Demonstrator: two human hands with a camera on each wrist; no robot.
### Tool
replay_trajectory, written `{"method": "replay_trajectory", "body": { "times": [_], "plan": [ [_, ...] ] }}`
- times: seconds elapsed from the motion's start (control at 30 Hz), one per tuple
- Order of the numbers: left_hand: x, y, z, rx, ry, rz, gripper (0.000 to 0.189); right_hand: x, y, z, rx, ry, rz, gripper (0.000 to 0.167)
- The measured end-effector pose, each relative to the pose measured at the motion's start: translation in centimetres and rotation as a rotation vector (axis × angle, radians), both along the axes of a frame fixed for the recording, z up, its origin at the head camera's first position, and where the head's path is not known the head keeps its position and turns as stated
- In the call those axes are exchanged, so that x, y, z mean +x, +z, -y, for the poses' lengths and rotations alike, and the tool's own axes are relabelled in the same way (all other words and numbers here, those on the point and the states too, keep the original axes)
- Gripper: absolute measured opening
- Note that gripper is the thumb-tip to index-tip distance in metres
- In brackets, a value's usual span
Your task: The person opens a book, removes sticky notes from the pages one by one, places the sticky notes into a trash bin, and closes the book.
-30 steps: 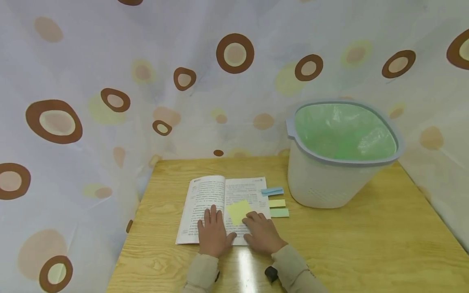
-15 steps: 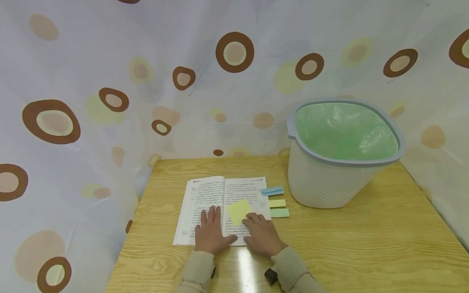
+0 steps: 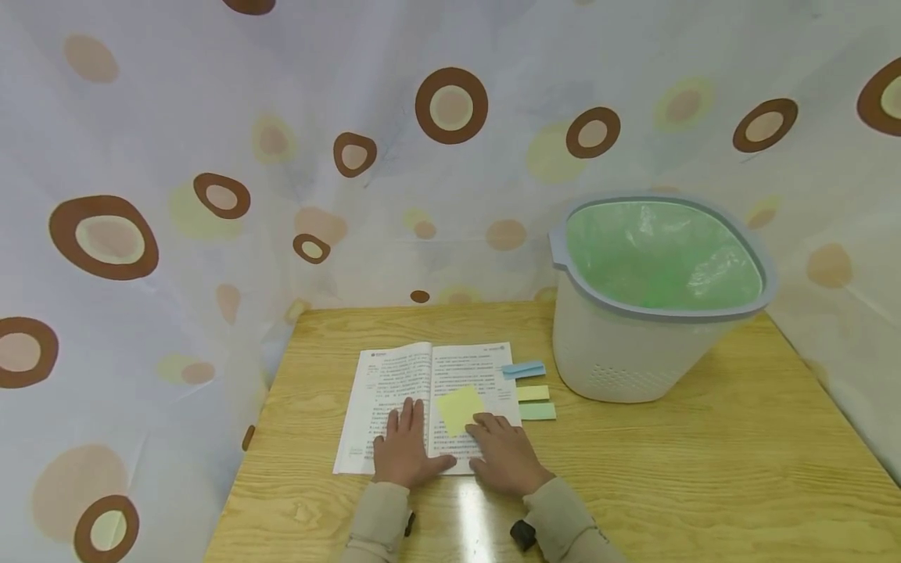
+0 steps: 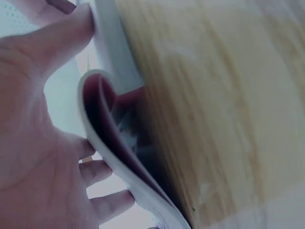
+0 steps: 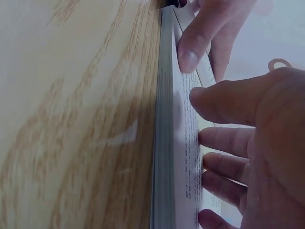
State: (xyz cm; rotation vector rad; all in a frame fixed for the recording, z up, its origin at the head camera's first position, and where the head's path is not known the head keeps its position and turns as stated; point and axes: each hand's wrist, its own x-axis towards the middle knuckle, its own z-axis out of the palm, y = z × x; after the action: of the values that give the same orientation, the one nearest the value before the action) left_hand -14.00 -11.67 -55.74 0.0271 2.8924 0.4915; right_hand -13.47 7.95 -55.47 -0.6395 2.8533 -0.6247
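Note:
An open book (image 3: 387,383) of printed text lies flat on the wooden table. My left hand (image 3: 404,450) rests on its left page with fingers spread and the thumb reaching toward the spine. On the right page lies a yellow sticky note (image 3: 459,407); the fingertips of my right hand (image 3: 508,455) touch the page and the note's lower right corner. In the right wrist view, the right hand's fingers are extended on the page (image 5: 187,152). The left wrist view shows the book's curved lower edge (image 4: 109,129) beside the left fingers.
Blue (image 3: 524,369), yellow (image 3: 533,392) and green (image 3: 537,411) paper strips stick out past the book's right edge. A white bin (image 3: 619,360) with a green liner stands at the back right of the table (image 3: 704,469). Behind hangs a patterned curtain (image 3: 493,180).
My left hand has shifted slightly left on the left page, spreading its thumb, and the left page lies a little wider. The right hand and sticky note stay in place.

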Motion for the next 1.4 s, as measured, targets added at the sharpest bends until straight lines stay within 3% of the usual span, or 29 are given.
{"method": "replay_trajectory", "body": {
  "times": [0.2, 0.8, 1.1, 1.4],
  "plan": [
    [-0.1, -0.4, 0.5, 0.009, 0.0, 0.006, 0.119, 0.0, 0.1, 0.1, -0.008, -0.01, 0.011, 0.048],
    [0.5, 0.6, -0.3, 0.123, 0.06, 0.012, 0.119, 0.1, -0.6, 0.1, -0.037, -0.041, 0.036, 0.05],
    [0.4, 1.3, -0.4, 0.136, 0.068, 0.009, 0.118, -0.3, 0.1, 0.1, -0.061, -0.053, 0.03, 0.045],
    [0.2, 0.8, -0.2, 0.14, 0.074, 0.001, 0.119, -1.6, 0.4, 0.2, -0.162, -0.043, 0.006, 0.039]
  ]
}}
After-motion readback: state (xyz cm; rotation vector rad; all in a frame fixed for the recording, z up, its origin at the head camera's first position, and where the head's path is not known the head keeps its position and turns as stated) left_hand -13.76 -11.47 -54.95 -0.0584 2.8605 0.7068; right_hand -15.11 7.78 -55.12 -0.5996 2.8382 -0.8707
